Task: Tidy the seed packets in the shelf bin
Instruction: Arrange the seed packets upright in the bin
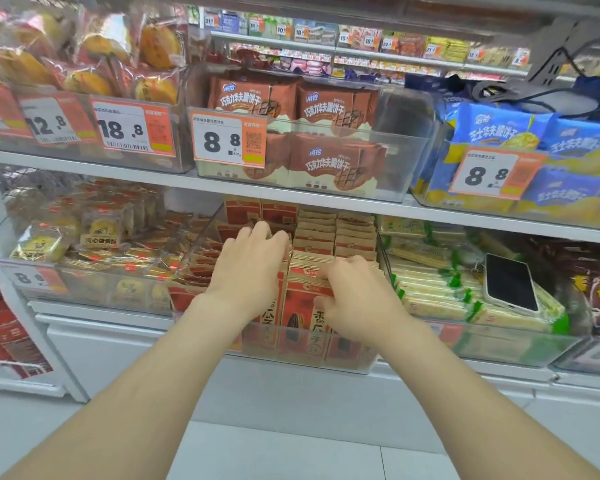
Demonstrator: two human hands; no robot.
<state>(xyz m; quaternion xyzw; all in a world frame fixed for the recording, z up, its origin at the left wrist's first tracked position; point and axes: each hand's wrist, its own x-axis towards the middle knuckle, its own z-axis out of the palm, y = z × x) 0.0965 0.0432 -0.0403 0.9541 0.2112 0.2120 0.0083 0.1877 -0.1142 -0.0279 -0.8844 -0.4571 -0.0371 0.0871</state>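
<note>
Red-and-brown paper seed packets (301,301) stand in rows in the clear plastic shelf bin (361,362), the left hand (248,270) resting loosely spread on the far-left tops, the right hand (359,301) pinching a near packet's top edge, a white-cased phone (511,284) lying on the pale yellow packs (430,301) just right.
</note>
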